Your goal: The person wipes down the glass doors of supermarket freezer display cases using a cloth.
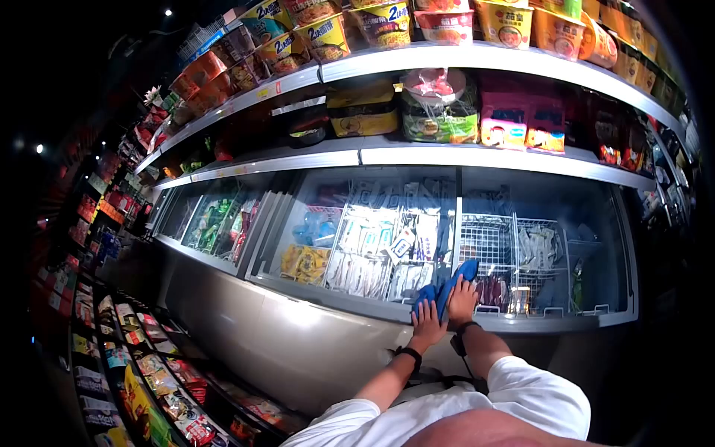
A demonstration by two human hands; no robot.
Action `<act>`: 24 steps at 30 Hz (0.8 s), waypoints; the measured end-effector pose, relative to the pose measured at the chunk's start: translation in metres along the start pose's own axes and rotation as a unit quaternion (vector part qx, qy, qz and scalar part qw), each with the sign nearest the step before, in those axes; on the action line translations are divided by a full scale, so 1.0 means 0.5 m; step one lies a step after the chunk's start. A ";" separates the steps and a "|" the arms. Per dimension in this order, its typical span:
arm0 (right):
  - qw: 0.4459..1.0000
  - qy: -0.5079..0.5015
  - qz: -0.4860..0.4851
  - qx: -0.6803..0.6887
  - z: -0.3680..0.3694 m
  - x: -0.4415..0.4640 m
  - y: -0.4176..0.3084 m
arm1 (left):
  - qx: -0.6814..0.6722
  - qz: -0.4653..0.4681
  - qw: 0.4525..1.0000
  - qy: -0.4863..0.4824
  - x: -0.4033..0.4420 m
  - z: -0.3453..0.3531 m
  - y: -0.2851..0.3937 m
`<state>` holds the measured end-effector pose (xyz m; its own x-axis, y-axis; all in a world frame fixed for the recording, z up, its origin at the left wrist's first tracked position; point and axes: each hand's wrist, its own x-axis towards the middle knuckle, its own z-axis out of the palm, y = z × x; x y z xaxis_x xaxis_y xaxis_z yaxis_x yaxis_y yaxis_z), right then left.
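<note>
A bunched blue cloth (447, 292) lies on the glass lid (372, 287) of a chest freezer, near its front edge and the dividing frame. My left hand (429, 325) presses the cloth's lower left part, its fingers pointing away from me. Just to the right, my right hand (462, 300) grips the cloth's other end, which sticks out past the fingertips. Both wrists wear dark bands. Through the glass I see packaged ice creams (372, 238) and white wire baskets (484, 242).
Above the freezer run two shelves; the upper one (477, 56) carries instant noodle cups (387, 26), the lower one (417, 155) packaged food. Another freezer section (216, 223) extends left. At lower left stands a rack of snack packets (160, 376).
</note>
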<state>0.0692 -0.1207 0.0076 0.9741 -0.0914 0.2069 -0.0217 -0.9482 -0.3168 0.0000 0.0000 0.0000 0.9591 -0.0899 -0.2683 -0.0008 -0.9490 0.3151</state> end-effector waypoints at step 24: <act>0.974 -0.046 0.201 -0.096 0.061 0.329 -0.135 | 0.027 0.281 0.956 0.074 0.399 -0.109 -0.121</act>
<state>0.2377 -0.0623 0.0346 0.8937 -0.4485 0.0153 -0.4393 -0.8812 -0.1745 0.2067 0.0561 -0.0232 0.8320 -0.5513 0.0624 -0.5395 -0.7776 0.3228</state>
